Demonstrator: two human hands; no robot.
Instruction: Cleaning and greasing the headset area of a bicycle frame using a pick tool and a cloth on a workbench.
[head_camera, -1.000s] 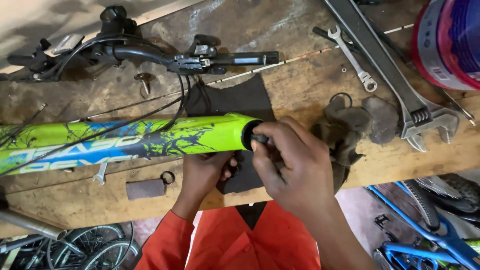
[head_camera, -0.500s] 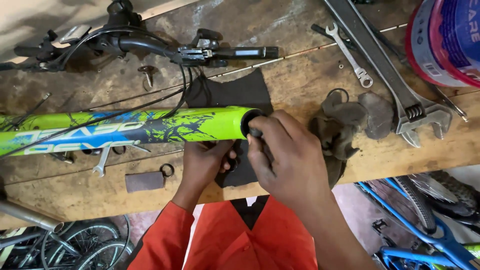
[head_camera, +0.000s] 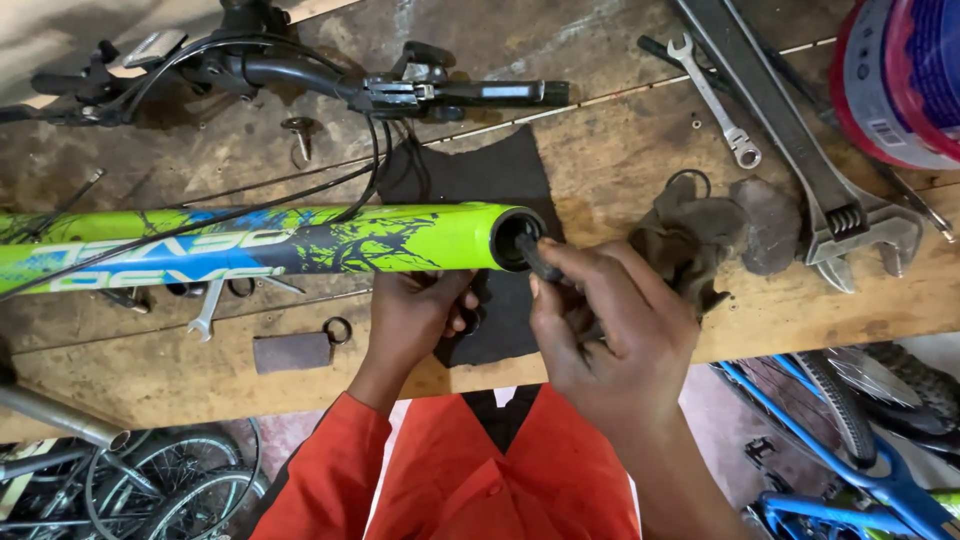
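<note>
Wooden workbench (head_camera: 640, 130): green frame tube (head_camera: 300, 245), left hand (head_camera: 420, 315) beneath, right hand (head_camera: 610, 335) at its mouth.

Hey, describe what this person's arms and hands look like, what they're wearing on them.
Both hands are bare: no gloves, rings or watch in view. The left hand comes out of a long orange-red sleeve that ends at the wrist. The right hand and its forearm are uncovered as far as the frame shows.

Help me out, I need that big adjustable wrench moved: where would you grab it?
Grip the adjustable wrench around its long flat handle, mid-length, coming from above. It lies flat on the workbench with its heavy jaw end toward the near edge, and the handle's sides look free for fingers, though a small spanner lies close alongside.
</note>
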